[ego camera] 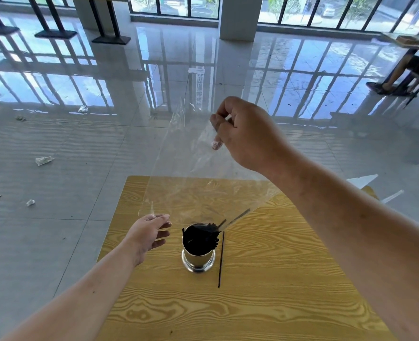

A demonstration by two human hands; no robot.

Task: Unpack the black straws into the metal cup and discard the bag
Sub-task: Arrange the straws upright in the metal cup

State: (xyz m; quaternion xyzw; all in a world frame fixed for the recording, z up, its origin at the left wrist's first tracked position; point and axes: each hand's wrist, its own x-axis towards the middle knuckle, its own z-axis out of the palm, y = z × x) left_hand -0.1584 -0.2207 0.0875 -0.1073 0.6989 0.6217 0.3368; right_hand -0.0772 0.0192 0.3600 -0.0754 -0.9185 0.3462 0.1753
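Done: we judge the unpacking nearly finished; most of the black straws [199,238] stand bunched in the metal cup [198,257].
In the bag: a couple of last straws [238,216] lie in the low end of the bag [191,190], slanting down to the cup's rim.
Stray straw [220,259]: lies flat on the tabletop [265,303] just right of the cup. We cannot tell whether it touches the base.
Left to do: we see three steps, which are tipping the last straws in, putting the stray one in the cup, and discarding the bag. No bin is in view.
Right hand [242,134]: raised high, seen beyond the far edge of the tabletop. Its fingers are curled and pinch the bag's top end.
Left hand [151,232]: low over the left edge of the tabletop, just left of the cup. The fingers are loosely spread with the tips at the bag's lower corner, and we cannot tell whether they pinch it.
Bag position: clear film hanging slack from the right hand down to the cup mouth, with its lower edge between the left hand and the cup.
Cup position: upright on the far half of the tabletop, near the left hand and well below the right.
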